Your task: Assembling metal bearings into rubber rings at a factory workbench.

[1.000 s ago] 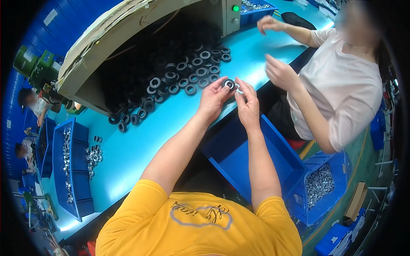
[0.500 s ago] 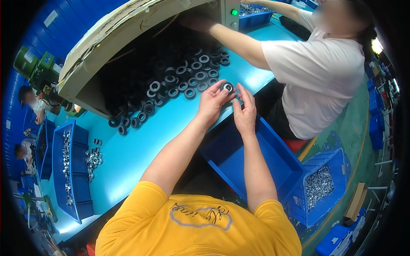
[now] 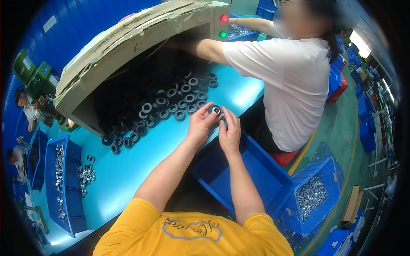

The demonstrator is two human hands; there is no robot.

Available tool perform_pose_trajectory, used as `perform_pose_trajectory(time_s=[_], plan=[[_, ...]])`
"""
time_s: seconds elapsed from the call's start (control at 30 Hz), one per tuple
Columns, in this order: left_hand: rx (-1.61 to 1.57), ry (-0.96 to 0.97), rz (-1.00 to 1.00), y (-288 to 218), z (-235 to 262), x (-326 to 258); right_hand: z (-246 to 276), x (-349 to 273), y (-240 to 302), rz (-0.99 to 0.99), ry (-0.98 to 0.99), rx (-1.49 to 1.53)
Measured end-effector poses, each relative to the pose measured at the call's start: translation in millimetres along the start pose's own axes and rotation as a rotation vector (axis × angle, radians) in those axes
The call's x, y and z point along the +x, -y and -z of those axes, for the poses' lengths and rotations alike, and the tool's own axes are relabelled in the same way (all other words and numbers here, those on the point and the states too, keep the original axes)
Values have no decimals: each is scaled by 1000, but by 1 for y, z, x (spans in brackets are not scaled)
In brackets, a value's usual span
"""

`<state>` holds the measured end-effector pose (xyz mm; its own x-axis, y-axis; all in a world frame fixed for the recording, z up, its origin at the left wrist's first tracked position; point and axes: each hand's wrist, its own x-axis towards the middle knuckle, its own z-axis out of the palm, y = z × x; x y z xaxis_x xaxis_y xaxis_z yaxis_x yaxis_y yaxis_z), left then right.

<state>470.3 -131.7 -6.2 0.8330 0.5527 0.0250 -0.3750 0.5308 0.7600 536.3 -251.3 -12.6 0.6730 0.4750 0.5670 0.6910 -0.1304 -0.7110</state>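
My left hand (image 3: 200, 125) and my right hand (image 3: 229, 132) meet at the near edge of a turquoise worktable (image 3: 128, 170). Together their fingertips pinch a small black ring with a shiny metal centre (image 3: 215, 109). A heap of several similar black rings (image 3: 171, 109) spills out from under a cardboard-covered hood (image 3: 128, 55) just beyond my hands. Below my hands sits a blue plastic bin (image 3: 252, 179), its inside bare as far as I can see.
A person in a white shirt (image 3: 294, 85) stands at my right, reaching an arm under the hood. A blue crate of small silver parts (image 3: 311, 196) sits on the floor at right. Blue trays with metal parts (image 3: 60, 179) lie at the table's left.
The person in white has leaned further across the table, an arm now reaching deep under the hood. My hands stay together on the ring at the table edge.
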Motion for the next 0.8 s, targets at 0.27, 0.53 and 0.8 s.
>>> perform_pose_trajectory(time_s=[0.27,0.53,0.8], plan=[[23,3,-2,3,2,0,-1,-1,-1,9,-9,-26],[50,6,-21,2,3,-1,-4,-3,-2,9,-13,-23],[50,17,-27,1,2,-1,-1,-3,-1,-5,-14,12]])
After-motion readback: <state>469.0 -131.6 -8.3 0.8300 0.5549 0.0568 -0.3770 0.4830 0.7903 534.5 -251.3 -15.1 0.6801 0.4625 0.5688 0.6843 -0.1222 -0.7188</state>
